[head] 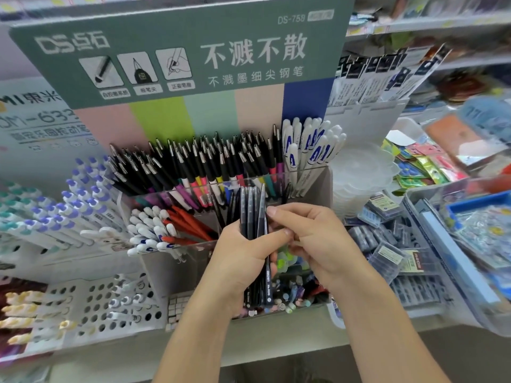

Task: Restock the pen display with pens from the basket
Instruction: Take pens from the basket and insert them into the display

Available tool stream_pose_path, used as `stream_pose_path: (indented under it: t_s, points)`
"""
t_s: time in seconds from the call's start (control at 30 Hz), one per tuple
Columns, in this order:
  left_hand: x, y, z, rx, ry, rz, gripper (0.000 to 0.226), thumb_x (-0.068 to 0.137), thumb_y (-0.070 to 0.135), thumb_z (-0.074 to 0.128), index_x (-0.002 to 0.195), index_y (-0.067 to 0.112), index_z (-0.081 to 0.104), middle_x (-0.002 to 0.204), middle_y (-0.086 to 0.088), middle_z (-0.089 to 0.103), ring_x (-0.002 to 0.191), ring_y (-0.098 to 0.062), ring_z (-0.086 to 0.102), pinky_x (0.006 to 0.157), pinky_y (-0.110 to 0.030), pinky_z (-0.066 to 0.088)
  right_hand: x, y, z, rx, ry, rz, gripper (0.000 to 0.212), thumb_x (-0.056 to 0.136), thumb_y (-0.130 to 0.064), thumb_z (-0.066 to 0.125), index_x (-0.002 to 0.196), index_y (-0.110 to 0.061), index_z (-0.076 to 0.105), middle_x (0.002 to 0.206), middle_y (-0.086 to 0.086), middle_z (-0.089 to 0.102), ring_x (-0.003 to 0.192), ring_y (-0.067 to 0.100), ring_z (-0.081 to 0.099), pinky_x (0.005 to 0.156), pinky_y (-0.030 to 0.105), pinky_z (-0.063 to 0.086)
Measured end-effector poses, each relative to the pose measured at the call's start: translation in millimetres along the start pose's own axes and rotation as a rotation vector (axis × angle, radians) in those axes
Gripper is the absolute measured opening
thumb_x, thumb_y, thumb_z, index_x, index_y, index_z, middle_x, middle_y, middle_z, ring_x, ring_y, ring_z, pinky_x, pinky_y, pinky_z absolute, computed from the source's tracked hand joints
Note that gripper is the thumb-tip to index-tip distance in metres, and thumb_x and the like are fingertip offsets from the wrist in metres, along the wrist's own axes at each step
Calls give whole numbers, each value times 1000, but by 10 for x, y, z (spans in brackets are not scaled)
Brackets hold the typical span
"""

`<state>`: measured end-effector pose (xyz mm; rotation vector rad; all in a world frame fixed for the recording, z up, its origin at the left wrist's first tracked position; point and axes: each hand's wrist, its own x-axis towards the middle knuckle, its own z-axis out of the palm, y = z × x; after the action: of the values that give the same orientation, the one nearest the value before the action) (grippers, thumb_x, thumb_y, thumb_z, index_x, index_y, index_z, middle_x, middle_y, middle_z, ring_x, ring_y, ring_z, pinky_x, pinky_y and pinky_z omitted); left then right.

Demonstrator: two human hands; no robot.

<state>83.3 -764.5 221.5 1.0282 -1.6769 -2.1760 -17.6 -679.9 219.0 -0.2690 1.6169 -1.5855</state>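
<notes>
Both hands on slim dark pens (253,214): our left hand (237,261) grips the bundle, right hand (312,239) pinches one, clear acrylic pen display (177,194) at 12 o'clock.

We cannot see the middle of the dark pens (253,214), because the left hand (237,261) wraps around them and the right hand (312,239) covers one side. Our hands also hide part of the clear pen display (177,246) behind them, so we cannot tell which slot the pens are over. The little words on the pens are too small to read. The bin (431,233) on the right is cut off by the picture's edge, and the things in it are blurry. The white pens (41,214) on the left are blurry too. The packets (387,76) up high are fuzzy, and we cannot read them.
</notes>
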Motion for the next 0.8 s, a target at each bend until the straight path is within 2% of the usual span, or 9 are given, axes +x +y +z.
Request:
stream_pose_path:
  t_s: [0.17, 0.23, 0.3, 0.37, 0.43, 0.5, 0.6, 0.7, 0.8]
  points:
    - [37, 10, -24, 70, -9, 13, 17, 82, 12, 79, 90, 3, 67, 55, -2, 53, 47, -12, 50, 45, -22, 44, 20, 19, -42, 49, -88, 69, 26, 85, -29, 77, 61, -20, 72, 63, 0, 64, 59, 17, 54, 56, 25, 38]
    - [46, 23, -35, 82, -20, 7, 18, 79, 15, 81, 84, 6, 67, 54, -2, 52, 46, -13, 49, 45, -23, 43, 43, 13, -64, 86, -129, 94, 24, 88, -26, 75, 66, -16, 73, 66, 4, 63, 58, 18, 55, 50, 22, 38]
    - [48, 46, -36, 37, -38, -20, 24, 75, 24, 83, 80, 8, 65, 55, -3, 50, 44, -14, 46, 42, -25, 42, 72, 15, -58, 150, -130, 101, 22, 90, -24, 73, 83, -4, 72, 74, 16, 61, 58, 21, 57, 48, 21, 40]
    - [52, 72, -29, -58, -59, -67, 30, 70, 37, 79, 77, 11, 66, 57, -3, 51, 42, -13, 45, 41, -24, 41, 116, 34, -30, 260, -68, 95, 22, 94, -20, 68, 91, 2, 68, 77, 20, 56, 60, 22, 55, 48, 22, 43]
    - [45, 89, -19, -152, -70, -111, 30, 70, 42, 76, 77, 15, 66, 60, -3, 54, 42, -13, 45, 40, -22, 40, 135, 27, -6, 369, 23, 53, 18, 96, -13, 63, 85, 0, 65, 69, 12, 58, 55, 16, 53, 43, 17, 43]
    - [41, 92, -28, -189, -77, -122, 26, 77, 41, 74, 82, 16, 68, 64, -4, 58, 42, -12, 44, 40, -21, 39, 101, -30, -1, 432, 95, -38, 15, 97, -9, 59, 84, -3, 64, 64, 5, 60, 50, 9, 54, 42, 14, 45]
    - [23, 80, -82, -161, -68, -93, 19, 88, 34, 71, 84, 16, 68, 69, -8, 62, 43, -13, 44, 42, -22, 39, 26, -111, -67, 483, 208, -215, 12, 98, -5, 56, 87, -4, 61, 67, 5, 60, 51, 9, 55, 44, 15, 48]
    - [11, 52, -139, -82, -32, -42, 19, 90, 32, 71, 87, 14, 64, 65, -5, 58, 46, -14, 44, 44, -23, 39, 40, -106, -164, 414, 383, -384, 11, 100, -5, 57, 89, -7, 60, 72, 8, 58, 54, 13, 58, 47, 18, 51]
    - [27, 1, -170, -77, -12, 11, 26, 90, 28, 72, 72, 18, 56, 60, -3, 50, 46, -15, 43, 45, -24, 40, 98, 7, -174, 211, 499, -462, 12, 100, -6, 58, 88, -9, 61, 74, 11, 61, 58, 18, 66, 54, 23, 57]
